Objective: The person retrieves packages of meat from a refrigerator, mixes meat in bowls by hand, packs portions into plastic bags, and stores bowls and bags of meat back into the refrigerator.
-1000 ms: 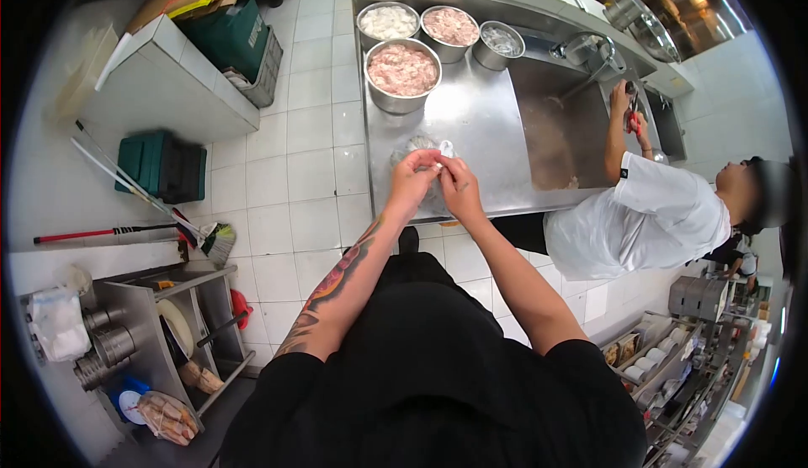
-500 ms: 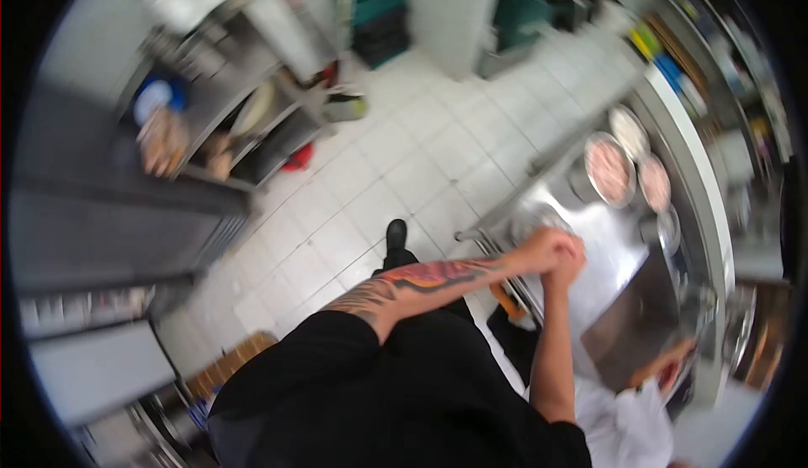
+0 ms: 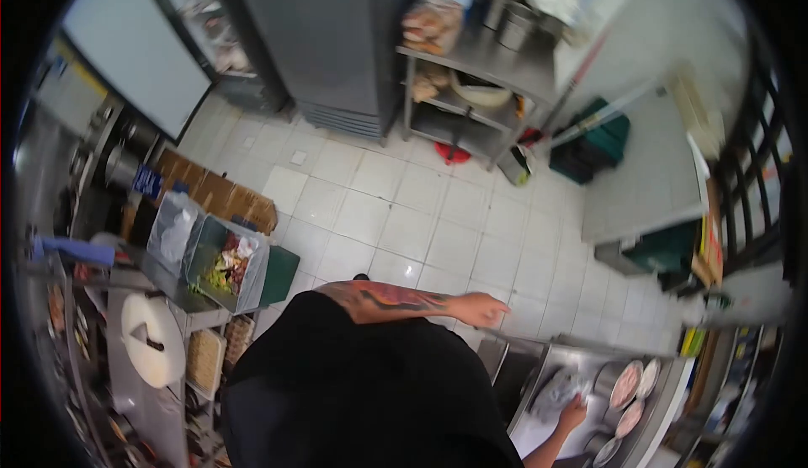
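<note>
My left hand (image 3: 480, 309), at the end of a tattooed forearm, is stretched out over the tiled floor. It holds nothing, and its fingers are partly extended. Down at the lower right, my right hand (image 3: 573, 413) reaches over a steel table (image 3: 532, 444). Its fingers are pinched at the edge of a crumpled clear plastic bag (image 3: 555, 393) lying there. Beside the bag stand metal containers of pale pink food, among them a large one (image 3: 626, 384) and a smaller one (image 3: 629, 418). A container with white contents (image 3: 648, 378) is at the back.
A bin lined with a clear bag (image 3: 225, 264) holds food scraps at left, near flattened cardboard (image 3: 244, 207). A white round board (image 3: 153, 340) lies on the left counter. Ahead are a grey fridge (image 3: 324, 39), a steel shelf unit (image 3: 505, 114) and a green bin (image 3: 593, 141).
My view has swung left, so the steel table now sits at the lower right. My hands, clasped together before, have parted. The person in white is out of view.
</note>
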### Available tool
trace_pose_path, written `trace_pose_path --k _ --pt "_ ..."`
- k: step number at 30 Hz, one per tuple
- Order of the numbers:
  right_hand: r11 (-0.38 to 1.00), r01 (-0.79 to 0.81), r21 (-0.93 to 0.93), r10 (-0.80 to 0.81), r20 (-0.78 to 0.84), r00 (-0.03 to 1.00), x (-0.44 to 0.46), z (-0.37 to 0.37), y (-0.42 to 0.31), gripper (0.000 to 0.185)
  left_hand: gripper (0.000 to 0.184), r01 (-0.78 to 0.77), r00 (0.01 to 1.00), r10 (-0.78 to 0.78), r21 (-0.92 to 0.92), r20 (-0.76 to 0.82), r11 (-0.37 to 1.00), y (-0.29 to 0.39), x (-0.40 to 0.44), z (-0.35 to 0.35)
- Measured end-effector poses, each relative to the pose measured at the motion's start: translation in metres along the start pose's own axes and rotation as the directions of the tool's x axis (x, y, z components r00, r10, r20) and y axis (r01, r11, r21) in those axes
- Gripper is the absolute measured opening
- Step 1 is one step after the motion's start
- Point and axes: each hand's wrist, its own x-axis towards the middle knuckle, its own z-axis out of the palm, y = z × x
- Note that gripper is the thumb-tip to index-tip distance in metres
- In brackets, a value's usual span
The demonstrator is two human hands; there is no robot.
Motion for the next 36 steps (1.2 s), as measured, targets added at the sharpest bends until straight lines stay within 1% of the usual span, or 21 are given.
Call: trace_pose_path --k 2,3,4,5,6,7,9,11,14,20,22,24,26,29,30,31,32,33,34,35,36 --pt "0.999 -0.037 -0.001 0.037 -0.041 0.998 0.006 0.002 0.011 0.051 0.044 0.136 0.951 -0.143 -0.043 -0.274 0.99 -0.037 -0.083 -0.066" --pt "0.977 -0.115 -0.177 0.139 0.13 0.982 0.011 -0.016 0.003 0.058 0.042 0.3 0.868 -0.33 -0.138 -0.37 0.944 -0.043 -0.13 -0.099" --pt "0.594 0.526 -0.608 -0.445 0.296 0.845 0.034 0.026 0.119 0.042 0.036 0.263 0.803 -0.292 -0.13 -0.52 0.956 -0.079 -0.181 -0.124" --pt "0.852 0.251 -0.459 -0.185 0.184 0.965 0.032 0.014 0.065 0.043 0.033 0.213 0.678 -0.189 -0.056 -0.71 0.975 -0.1 -0.235 -0.147" --pt "0.905 0.137 -0.404 -0.086 0.14 0.986 0.032 0.024 0.022 0.043 0.03 0.397 0.54 -0.262 -0.032 -0.8 0.917 -0.091 -0.293 -0.174" --pt "0.92 0.1 -0.378 -0.056 0.126 0.99 0.032 0.038 -0.019 0.043 0.028 0.42 0.387 -0.301 -0.124 -0.871 0.899 -0.102 -0.352 -0.19" --pt "0.933 0.115 -0.341 -0.069 0.143 0.987 0.035 0.075 -0.104 0.044 0.029 0.521 0.054 -0.291 -0.221 -0.955 0.824 -0.058 -0.454 -0.217" --pt "0.944 0.145 -0.295 -0.093 0.185 0.978 0.035 0.115 -0.19 0.045 0.028 0.48 -0.165 -0.251 -0.3 -0.954 0.824 -0.055 -0.546 -0.226" --pt "0.959 0.171 -0.227 -0.113 0.249 0.962 0.036 0.165 -0.308 0.046 0.024 0.471 -0.321 -0.244 -0.378 -0.915 0.797 -0.004 -0.605 -0.247" --pt "0.976 0.176 -0.125 -0.126 0.332 0.935 0.04 0.245 -0.519 0.05 0.024 0.517 -0.29 -0.246 -0.368 -0.925 0.773 -0.041 -0.628 -0.302" --pt "0.983 0.154 -0.101 -0.11 0.351 0.93 0.043 0.278 -0.578 0.052 0.025 0.633 -0.201 -0.256 -0.325 -0.945 0.703 -0.087 -0.631 -0.301" --pt "0.991 0.118 -0.064 -0.087 0.361 0.928 0.051 0.312 -0.634 0.053 0.026 0.774 -0.07 -0.401 -0.303 -0.913 0.556 -0.111 -0.627 -0.286" --pt "0.998 0.07 0.001 -0.065 0.379 0.923 0.06 0.348 -0.69 0.055 0.027 0.819 0.056 -0.416 -0.196 -0.908 0.539 -0.127 -0.628 -0.257" --pt "0.948 -0.052 0.313 -0.121 0.51 0.852 0.047 0.43 -0.791 0.057 0.028 0.73 -0.066 -0.588 -0.441 -0.806 0.523 -0.098 -0.629 -0.23" --pt "0.773 -0.282 0.568 -0.242 0.675 0.696 0.007 0.435 -0.855 0.058 0.029 0.662 -0.141 -0.62 -0.539 -0.772 0.521 -0.08 -0.63 -0.23" --pt "0.861 -0.24 0.448 -0.209 0.742 0.637 -0.034 0.418 -0.935 0.064 0.028 0.633 -0.218 -0.611 -0.587 -0.761 0.505 -0.08 -0.637 -0.222" --pt "0.8 -0.165 0.576 -0.391 0.71 0.586 -0.085 0.388 -1.001 0.065 0.028 0.598 -0.295 -0.604 -0.636 -0.741 0.488 -0.079 -0.643 -0.213" --pt "0.841 -0.145 0.521 -0.451 0.823 0.345 -0.104 0.408 -1.055 0.066 0.028 0.591 -0.306 -0.605 -0.645 -0.735 0.485 -0.072 -0.647 -0.213" --pt "0.819 -0.112 0.563 -0.492 0.789 0.367 -0.15 0.385 -1.113 0.044 0.027 0.522 -0.437 -0.561 -0.706 -0.704 0.479 -0.065 -0.651 -0.216" --pt "0.83 -0.15 0.537 -0.519 0.842 0.146 -0.177 0.39 -1.164 0.042 0.027 0.447 -0.56 -0.509 -0.755 -0.654 0.479 -0.064 -0.657 -0.221" --pt "0.817 -0.147 0.557 -0.554 0.83 0.063 -0.214 0.357 -1.214 0.042 0.027 0.442 -0.571 -0.502 -0.759 -0.649 0.478 -0.069 -0.663 -0.226"
